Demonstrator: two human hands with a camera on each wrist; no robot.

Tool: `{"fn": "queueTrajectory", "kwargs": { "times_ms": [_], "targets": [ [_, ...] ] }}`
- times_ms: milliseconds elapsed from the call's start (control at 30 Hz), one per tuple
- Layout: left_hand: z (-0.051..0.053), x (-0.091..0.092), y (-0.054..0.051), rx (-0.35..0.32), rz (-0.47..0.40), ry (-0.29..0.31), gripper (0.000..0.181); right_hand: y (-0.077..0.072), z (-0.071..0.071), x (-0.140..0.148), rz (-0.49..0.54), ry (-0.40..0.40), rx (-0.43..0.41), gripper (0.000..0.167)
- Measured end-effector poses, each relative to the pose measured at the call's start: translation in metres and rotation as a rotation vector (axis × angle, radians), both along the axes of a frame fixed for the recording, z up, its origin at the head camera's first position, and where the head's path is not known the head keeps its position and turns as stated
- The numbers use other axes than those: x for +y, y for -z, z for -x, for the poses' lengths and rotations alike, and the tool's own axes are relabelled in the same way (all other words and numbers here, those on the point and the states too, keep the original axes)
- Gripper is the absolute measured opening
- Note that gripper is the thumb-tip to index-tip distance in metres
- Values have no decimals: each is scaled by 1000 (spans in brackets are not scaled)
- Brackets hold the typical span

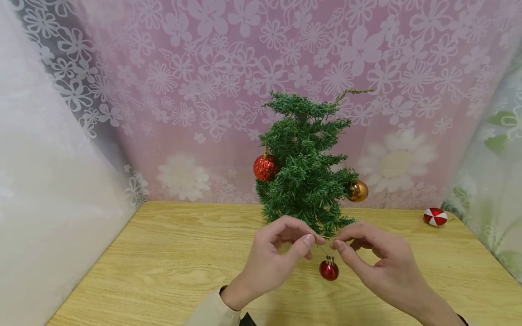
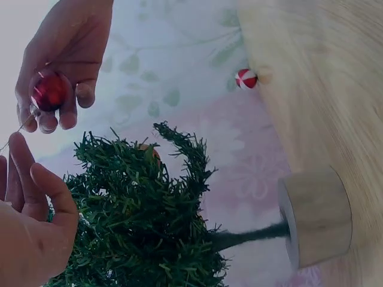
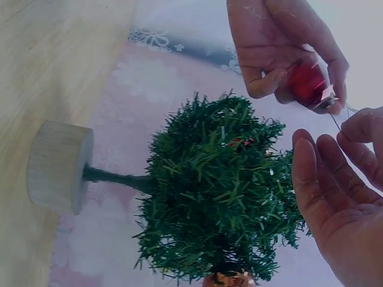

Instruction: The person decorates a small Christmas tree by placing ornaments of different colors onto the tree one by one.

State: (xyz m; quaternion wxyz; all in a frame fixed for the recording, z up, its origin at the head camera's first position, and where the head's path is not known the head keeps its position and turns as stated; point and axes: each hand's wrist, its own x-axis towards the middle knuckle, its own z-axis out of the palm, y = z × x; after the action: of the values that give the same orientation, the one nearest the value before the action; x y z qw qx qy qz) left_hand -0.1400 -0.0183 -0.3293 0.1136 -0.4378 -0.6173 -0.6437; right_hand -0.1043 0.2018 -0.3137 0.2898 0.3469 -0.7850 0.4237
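A small shiny red Christmas bauble hangs on a thin gold string just in front of a small green artificial Christmas tree. My left hand pinches one side of the string between thumb and forefinger. Opposite it, my right hand pinches the other side, so the string spans the short gap between the fingertips. The bauble appears below both hands, its silver cap toward the string. On the tree hang a red textured ball at left and a gold ball at right.
A red-and-white striped ornament lies near the right back corner of the wooden table. The tree stands on a round wooden base. Behind it hangs a pink flowered curtain, with pale cloth at both sides.
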Motion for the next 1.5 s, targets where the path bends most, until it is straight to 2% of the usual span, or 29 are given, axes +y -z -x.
{"fn": "queueTrajectory", "kwargs": {
  "times_ms": [67,167,267,433,500,700,833,900,1067,1233,1367,1500],
  "targets": [
    [1,1,-2,-71,-31,49,11,-3,1,-1,20,-9,10,44],
    [4,3,-5,-125,-51,68,13,-7,2,-2,38,10,15,43],
    [7,5,-10,-144,-39,30,13,-12,4,-3,42,62,-3,40],
    [13,10,-18,-158,-13,-85,14,-20,11,-4,54,98,-17,35],
    [15,12,-20,-142,-5,-138,14,-23,14,-6,59,100,-11,35],
    [22,13,-26,6,54,-329,13,-28,24,-11,113,142,-9,28],
    [26,16,-33,77,117,-426,11,-31,29,-15,172,189,-7,24],
    [29,18,-36,84,147,-457,10,-32,30,-17,175,225,-3,23],
    [34,22,-41,100,240,-550,9,-34,34,-20,138,360,-4,15],
    [35,25,-39,169,357,-663,10,-33,37,-19,31,450,-24,10],
    [33,24,-37,203,423,-693,10,-29,38,-16,-62,433,-33,14],
    [29,22,-36,210,471,-674,10,-28,35,-14,-135,404,-67,17]
  ]
}}
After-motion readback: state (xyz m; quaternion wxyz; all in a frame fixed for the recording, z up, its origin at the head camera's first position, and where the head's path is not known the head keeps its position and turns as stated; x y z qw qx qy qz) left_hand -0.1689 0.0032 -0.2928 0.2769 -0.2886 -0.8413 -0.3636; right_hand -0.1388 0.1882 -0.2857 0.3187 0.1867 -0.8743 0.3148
